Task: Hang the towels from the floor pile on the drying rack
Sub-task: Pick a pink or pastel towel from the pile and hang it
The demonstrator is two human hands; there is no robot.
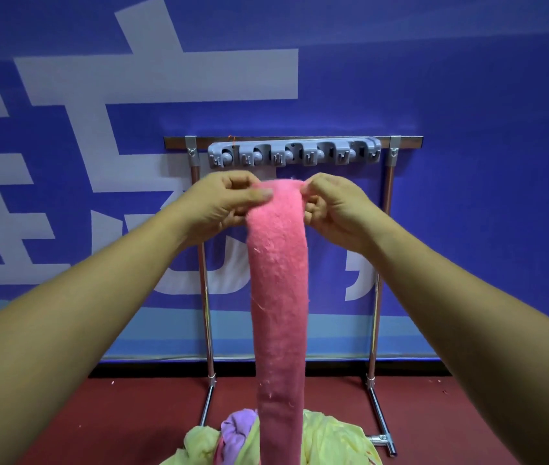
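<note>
A long pink towel (279, 297) hangs straight down in front of me, folded narrow. My left hand (226, 203) pinches its top left edge and my right hand (333, 209) grips its top right edge. Both hands are just below the grey clip strip (294, 154) fixed to the top bar of the metal drying rack (387, 196). The towel's lower end reaches the floor pile (326, 441) of yellow-green and purple towels at the rack's foot.
A blue wall banner (467, 229) with large white characters stands right behind the rack. The floor (115, 424) is dark red. The rack's feet (382, 437) stick forward on both sides of the pile.
</note>
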